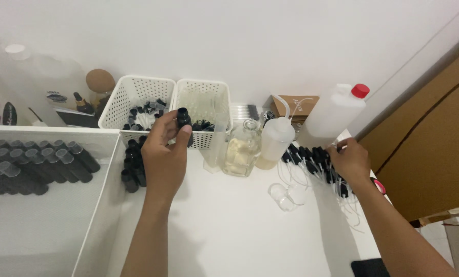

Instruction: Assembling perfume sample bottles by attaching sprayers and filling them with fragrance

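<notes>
step: capping bottles | left hand (163,159) fingers pinch 1 small black bottle (183,119), baskets just beyond fingertips | right hand (348,160) fingers curl onto black spray pumps (311,160); grasp unclear | next: pump needs seating straight into bottle mouth

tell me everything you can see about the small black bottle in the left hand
The black bottle is small, dark and opaque, glossy like glass or plastic. It stands roughly upright, pinched between the left hand's thumb and fingers, which hide its lower part. It is lifted in front of the white baskets. Whether it is capped is unclear.
</notes>
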